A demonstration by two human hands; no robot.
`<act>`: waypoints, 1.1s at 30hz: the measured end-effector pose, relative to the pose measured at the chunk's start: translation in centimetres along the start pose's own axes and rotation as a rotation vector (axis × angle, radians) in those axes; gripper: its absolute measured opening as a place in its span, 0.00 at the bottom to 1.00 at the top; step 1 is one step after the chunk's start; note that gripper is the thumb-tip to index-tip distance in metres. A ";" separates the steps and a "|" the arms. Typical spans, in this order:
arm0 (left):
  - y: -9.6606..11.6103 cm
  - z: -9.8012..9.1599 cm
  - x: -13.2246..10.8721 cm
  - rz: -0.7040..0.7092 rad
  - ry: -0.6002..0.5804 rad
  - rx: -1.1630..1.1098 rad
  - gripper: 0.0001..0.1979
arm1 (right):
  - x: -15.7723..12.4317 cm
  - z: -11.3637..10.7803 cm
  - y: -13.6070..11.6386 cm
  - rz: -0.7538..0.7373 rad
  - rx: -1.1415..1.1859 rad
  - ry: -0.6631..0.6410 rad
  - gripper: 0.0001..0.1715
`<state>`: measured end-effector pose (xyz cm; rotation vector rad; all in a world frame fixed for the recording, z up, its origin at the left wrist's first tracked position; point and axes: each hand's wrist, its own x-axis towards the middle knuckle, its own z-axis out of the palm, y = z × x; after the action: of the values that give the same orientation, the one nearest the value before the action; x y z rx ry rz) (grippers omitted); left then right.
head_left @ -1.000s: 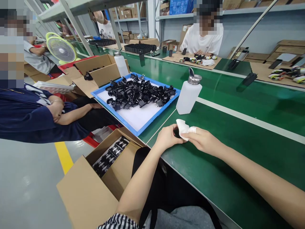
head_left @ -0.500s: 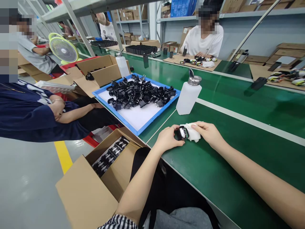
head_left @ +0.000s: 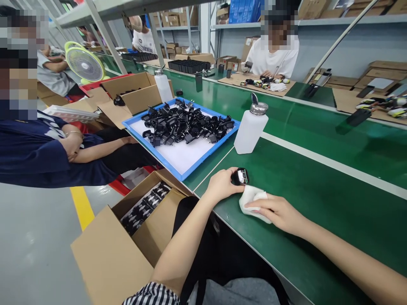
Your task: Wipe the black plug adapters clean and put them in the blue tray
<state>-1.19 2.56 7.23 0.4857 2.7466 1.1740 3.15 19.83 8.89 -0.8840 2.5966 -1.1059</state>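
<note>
My left hand (head_left: 222, 184) is closed around a small black plug part (head_left: 241, 176) that rests on the green belt (head_left: 318, 203), its metal contacts facing up. My right hand (head_left: 276, 212) lies just to the right and nearer me, its fingers pressed down on a crumpled white cloth (head_left: 251, 199) on the belt. The cloth sits beside the part and does not touch it. A white dispenser bottle (head_left: 250, 127) with a metal top stands just beyond both hands.
A blue tray (head_left: 178, 163) piled with black plug parts (head_left: 187, 123) lies left of the bottle. An open cardboard box (head_left: 127, 237) of packed parts stands below the belt's edge. A seated person's arms (head_left: 79, 148) are at the left; another person (head_left: 273, 51) works across the belt.
My right hand has pulled the cloth off the part and moved it down to the belt, nearer me. The left hand still holds the part in the same spot.
</note>
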 end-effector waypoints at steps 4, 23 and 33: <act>-0.1 -0.5 0.1 0.087 -0.027 0.001 0.25 | 0.6 -2.5 0.5 0.244 0.393 -0.056 0.18; -6.5 -10.9 4.6 -0.398 0.403 0.372 0.09 | 2.1 -5.2 7.0 0.324 -0.308 0.599 0.15; -3.9 -10.1 3.2 -0.266 0.477 0.102 0.10 | 2.0 -5.0 2.0 0.244 0.044 0.642 0.13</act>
<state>-7.45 -5.77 11.47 -0.1804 3.1420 1.2115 -1.23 22.70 11.12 -0.1944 3.0355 -1.5594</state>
